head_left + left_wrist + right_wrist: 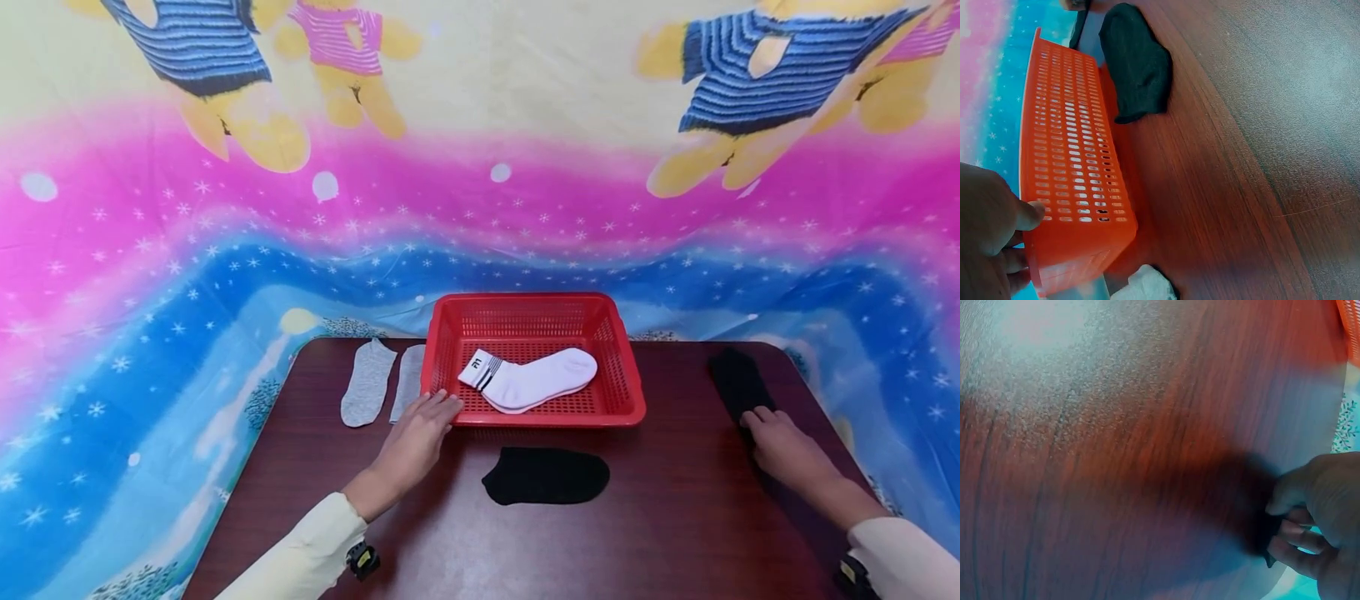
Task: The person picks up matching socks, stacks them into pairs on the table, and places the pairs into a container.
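Note:
My left hand (412, 437) grips the front left corner of a red plastic basket (633, 408); in the left wrist view the thumb (1032, 214) lies over its rim. Inside the basket lies a pair of white ankle-cuff socks (543, 379) with dark stripes on the cuff. Over at the table's right side, my right hand (787, 446) pinches the near end of a black sock (738, 379), which stretches away toward the back edge. The right wrist view shows thumb and fingers closed on dark cloth (1266, 534). Another black sock (547, 477) lies flat in front of the basket.
Two grey socks, one in full view (369, 383) and one partly behind the basket (408, 379), lie left of it. Everything rests on a dark reddish wooden table (675, 525). A printed cloth (525, 225) hangs behind and around the table.

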`<state>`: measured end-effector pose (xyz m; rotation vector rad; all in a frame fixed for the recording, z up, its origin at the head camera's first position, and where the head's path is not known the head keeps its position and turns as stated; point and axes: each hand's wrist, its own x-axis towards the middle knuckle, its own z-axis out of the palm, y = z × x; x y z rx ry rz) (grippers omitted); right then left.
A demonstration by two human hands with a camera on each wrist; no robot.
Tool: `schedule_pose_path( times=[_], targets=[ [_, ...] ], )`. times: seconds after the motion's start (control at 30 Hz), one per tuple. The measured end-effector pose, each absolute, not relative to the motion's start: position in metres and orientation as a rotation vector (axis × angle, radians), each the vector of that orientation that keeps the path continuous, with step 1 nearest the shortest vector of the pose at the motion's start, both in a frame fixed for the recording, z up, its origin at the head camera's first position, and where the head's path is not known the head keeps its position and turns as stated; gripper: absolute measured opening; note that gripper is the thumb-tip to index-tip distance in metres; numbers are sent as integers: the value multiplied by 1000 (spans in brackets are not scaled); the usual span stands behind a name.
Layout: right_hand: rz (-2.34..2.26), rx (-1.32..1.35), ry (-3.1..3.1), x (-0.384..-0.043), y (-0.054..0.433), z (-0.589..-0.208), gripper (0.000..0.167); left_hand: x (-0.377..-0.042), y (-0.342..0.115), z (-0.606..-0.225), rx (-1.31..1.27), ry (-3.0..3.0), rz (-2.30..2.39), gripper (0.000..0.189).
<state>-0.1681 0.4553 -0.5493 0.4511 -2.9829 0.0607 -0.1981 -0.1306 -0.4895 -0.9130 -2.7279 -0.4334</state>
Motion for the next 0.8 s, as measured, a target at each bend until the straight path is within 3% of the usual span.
schedule_pose_path(
  times=[0.33, 0.8],
  targets=[
    [7, 491, -2831, -170, 462, -560, 40, -200, -131, -491, -918, -2726, -456, 40],
    [177, 322, -2926, -151, 428, -539, 22, -201, -130, -484, -884, -2796, -464, 41]
  ],
)
